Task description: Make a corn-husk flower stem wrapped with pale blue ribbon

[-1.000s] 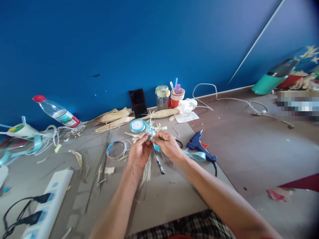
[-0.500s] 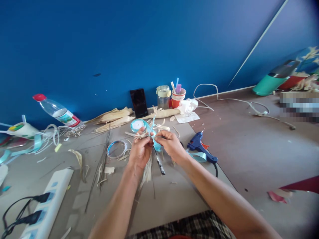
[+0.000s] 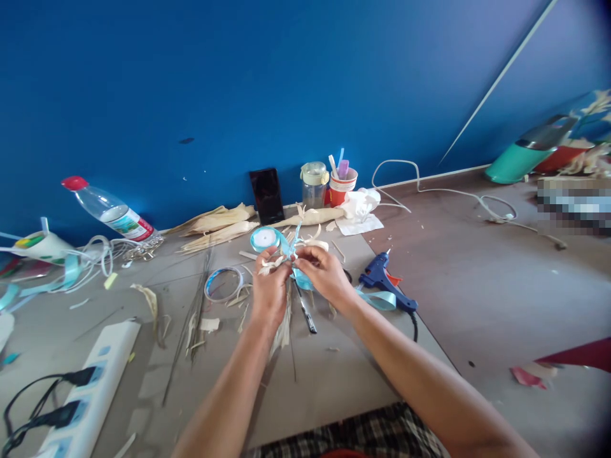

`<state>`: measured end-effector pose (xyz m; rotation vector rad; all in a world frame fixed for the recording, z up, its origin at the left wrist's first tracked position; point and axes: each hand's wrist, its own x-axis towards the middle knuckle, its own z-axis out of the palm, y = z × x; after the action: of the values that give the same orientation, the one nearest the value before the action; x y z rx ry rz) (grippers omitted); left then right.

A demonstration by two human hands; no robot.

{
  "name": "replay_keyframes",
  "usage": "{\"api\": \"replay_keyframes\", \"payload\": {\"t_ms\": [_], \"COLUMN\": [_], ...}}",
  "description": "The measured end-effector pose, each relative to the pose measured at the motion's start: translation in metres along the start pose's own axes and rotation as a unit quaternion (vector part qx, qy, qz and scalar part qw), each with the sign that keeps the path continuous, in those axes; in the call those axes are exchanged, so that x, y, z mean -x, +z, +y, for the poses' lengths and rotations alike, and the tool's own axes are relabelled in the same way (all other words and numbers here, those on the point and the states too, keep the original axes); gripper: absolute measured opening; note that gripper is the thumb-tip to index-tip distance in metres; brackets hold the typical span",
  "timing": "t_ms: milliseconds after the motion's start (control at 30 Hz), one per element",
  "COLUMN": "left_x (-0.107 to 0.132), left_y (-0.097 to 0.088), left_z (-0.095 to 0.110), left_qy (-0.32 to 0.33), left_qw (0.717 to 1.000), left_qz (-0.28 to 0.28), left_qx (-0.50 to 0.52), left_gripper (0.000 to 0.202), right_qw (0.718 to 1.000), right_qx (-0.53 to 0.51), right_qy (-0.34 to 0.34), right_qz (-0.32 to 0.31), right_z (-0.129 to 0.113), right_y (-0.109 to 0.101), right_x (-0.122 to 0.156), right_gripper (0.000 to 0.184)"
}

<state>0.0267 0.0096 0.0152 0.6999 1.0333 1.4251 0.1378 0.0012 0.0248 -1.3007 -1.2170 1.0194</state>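
Lifted a little and carried slightly farther from the body than a moment ago, with the fingertips now closer together. Left hand (image 3: 270,289) closed on a small husk flower (image 3: 273,262), pinching it from the left. Right hand (image 3: 324,273) closed on the same flower from the right, thumb and fingers together, almost touching the left fingers. Light blue ribbon (image 3: 300,280) caught at the pinch, with a loose tail running right. Flower held above the middle of the table (image 3: 334,375), with dry stems hanging under the left hand. Just beyond, a ribbon spool (image 3: 264,238). Left of the hands, a flat ribbon ring (image 3: 223,284) and thin wires (image 3: 191,318). Below the right hand, a dark pen (image 3: 305,310). To the right, a blue glue gun (image 3: 382,280). Far by the blue wall, husks (image 3: 214,226), a phone (image 3: 266,195), a jar (image 3: 314,184) and a red cup (image 3: 342,184). Far left, a water bottle (image 3: 112,213). Near left, a power strip (image 3: 90,394).
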Motion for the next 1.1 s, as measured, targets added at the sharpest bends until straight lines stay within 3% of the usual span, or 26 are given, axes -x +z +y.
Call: {"api": "replay_keyframes", "payload": {"t_ms": [167,433,633,867,1100], "left_x": [0.004,0.005,0.003,0.002,-0.006], "left_y": [0.003,0.003,0.004,-0.002,-0.009], "left_z": [0.0,-0.002,-0.003,0.001,0.003], "left_qy": [0.031,0.047,0.048,0.119,0.081], "left_qw": [0.999,0.996,0.996,0.981,0.985], "left_qz": [0.007,-0.021,-0.056,-0.077,-0.092], "left_qx": [-0.021,-0.077,-0.056,-0.135,-0.118], "left_gripper": [0.048,0.037,0.028,0.015,0.021], "right_qw": [0.995,0.956,0.946,0.939,0.94], "right_qx": [-0.052,-0.208,-0.246,-0.26,-0.251], "right_qy": [0.065,0.199,0.206,0.203,0.194], "right_qz": [-0.058,-0.051,-0.047,-0.099,-0.126], "right_z": [0.0,-0.006,-0.003,-0.008,-0.009], "right_y": [0.003,-0.001,-0.005,-0.007,-0.01], "right_x": [0.0,-0.002,-0.005,-0.003,-0.003], "right_gripper": [0.019,0.025,0.023,0.026,0.025]}}
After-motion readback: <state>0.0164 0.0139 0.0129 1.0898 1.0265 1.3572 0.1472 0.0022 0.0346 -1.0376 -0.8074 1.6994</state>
